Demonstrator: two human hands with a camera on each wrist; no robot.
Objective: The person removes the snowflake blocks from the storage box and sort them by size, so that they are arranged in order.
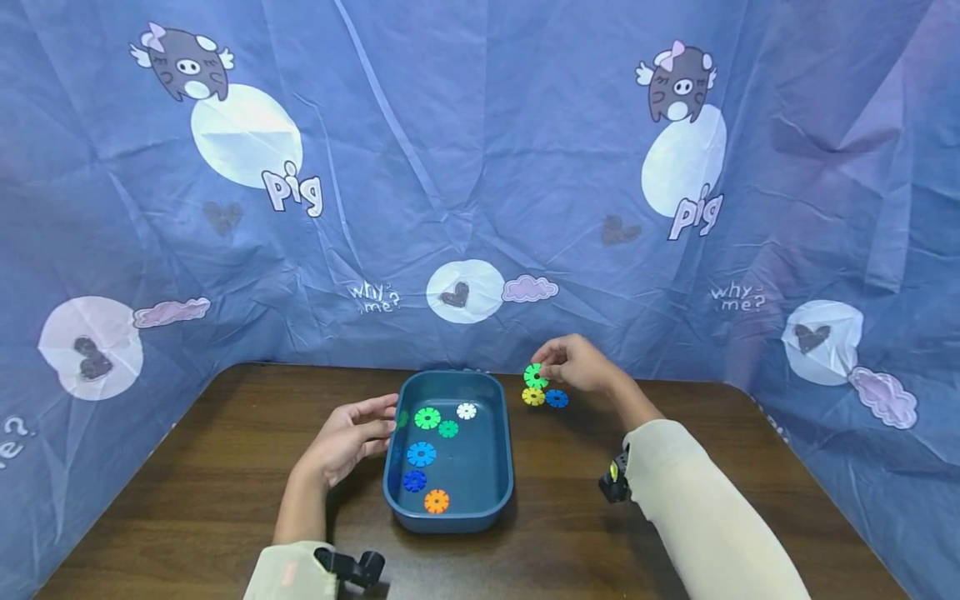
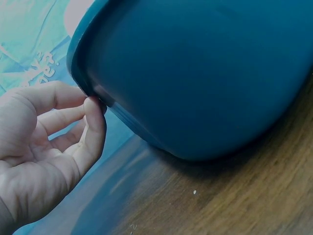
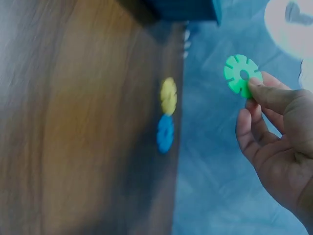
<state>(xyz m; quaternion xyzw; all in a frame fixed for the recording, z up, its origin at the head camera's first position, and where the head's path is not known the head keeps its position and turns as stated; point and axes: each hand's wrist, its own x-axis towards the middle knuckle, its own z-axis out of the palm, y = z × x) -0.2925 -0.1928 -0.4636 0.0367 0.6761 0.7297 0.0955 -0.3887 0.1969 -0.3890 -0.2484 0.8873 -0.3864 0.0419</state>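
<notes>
Between thumb and index finger, my right hand (image 1: 576, 363) pinches a bright green notched plastic disc (image 3: 237, 73), held above the table. A yellow disc (image 1: 533, 397) and a blue disc (image 1: 557, 398) lie on the table just below that hand. My left hand (image 1: 347, 439) pinches the left rim of a dark blue plastic tub (image 2: 195, 78) with thumb and fingertips. Inside the tub are several notched discs, among them a green one (image 1: 427, 418), a white one (image 1: 467, 411), a light blue one (image 1: 421, 454) and an orange one (image 1: 437, 501).
The tub stands on a brown wooden table (image 1: 577, 533), near its far edge. A blue cloth (image 1: 480, 208) with pig prints hangs behind and at both sides of the table. Each wrist carries a small black camera mount.
</notes>
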